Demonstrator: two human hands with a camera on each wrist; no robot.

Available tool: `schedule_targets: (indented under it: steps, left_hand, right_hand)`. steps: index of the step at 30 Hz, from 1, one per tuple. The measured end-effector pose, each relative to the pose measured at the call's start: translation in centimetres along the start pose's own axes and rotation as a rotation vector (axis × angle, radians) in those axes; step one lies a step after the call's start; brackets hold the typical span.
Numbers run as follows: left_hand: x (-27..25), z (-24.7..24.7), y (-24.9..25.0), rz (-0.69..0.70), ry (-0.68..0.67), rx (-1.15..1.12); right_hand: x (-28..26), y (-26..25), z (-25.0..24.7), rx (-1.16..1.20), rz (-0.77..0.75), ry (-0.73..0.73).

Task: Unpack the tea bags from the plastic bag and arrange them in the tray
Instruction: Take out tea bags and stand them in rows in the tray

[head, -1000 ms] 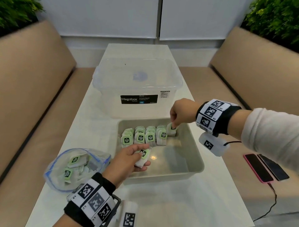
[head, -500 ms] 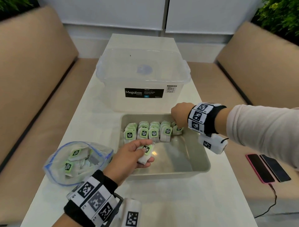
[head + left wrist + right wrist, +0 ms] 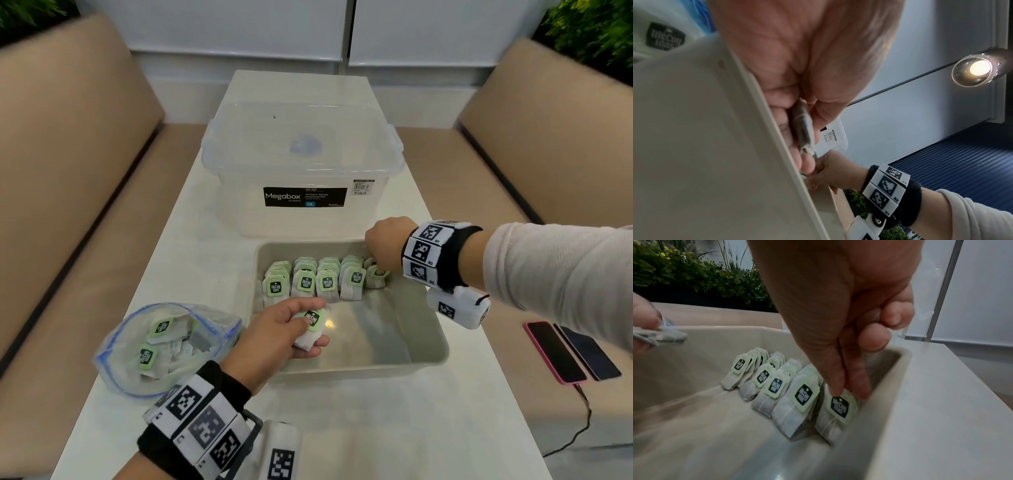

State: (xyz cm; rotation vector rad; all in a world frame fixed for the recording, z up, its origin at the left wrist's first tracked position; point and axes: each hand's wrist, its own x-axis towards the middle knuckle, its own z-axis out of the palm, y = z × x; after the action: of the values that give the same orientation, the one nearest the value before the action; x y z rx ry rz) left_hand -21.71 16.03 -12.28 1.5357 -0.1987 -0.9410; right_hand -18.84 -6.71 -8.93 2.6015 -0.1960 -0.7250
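Observation:
A beige tray [image 3: 440, 346] holds several rows of green-tagged tea bags [image 3: 306, 282] along its far wall. My right hand [image 3: 378, 266] reaches down at the row's right end. Its thumb and fingers [image 3: 849, 386] pinch the top of the last tea bag [image 3: 838, 415], which stands against the tray's right wall [image 3: 885, 402]. My left hand [image 3: 318, 322] hovers over the tray's near left part and holds another tea bag [image 3: 310, 330], seen edge-on in the left wrist view [image 3: 802, 128]. A clear plastic bag [image 3: 164, 346] with more tea bags lies open to the left of the tray.
A lidded clear Megabox storage box [image 3: 301, 164] stands right behind the tray. Two phones [image 3: 572, 353] with a cable lie on the right bench. Padded benches flank the narrow white table [image 3: 376, 428].
My right hand has lowered its tea bag into the right end of the row, against the tray wall. My left hand stays over the tray, still holding its tea bag.

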Motion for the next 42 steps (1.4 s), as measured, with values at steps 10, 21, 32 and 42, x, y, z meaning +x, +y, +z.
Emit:
schedule_targets:
  steps: [10,21,32,42]
  left_hand:
    - [0.2,-0.2,-0.2,0.047,0.006,0.009]
    - [0.4,0.7,2.0,0.149,0.100,0.032]
    - [0.2,2.2,2.5,0.240,0.134,0.008]
    - [0.2,1.5,1.5,0.200,0.200,0.296]
  right_hand:
    - [-0.7,0.7,-0.1,0.053,0.016,0.073]
    - [-7.2,-1.9,-2.5,0.719,-0.347,0.193]
    - [-8.6,-1.0,-1.2,1.113,-0.300,0.215]
    - [-7.1,2.6,-0.4,0.756,-0.160,0.369]
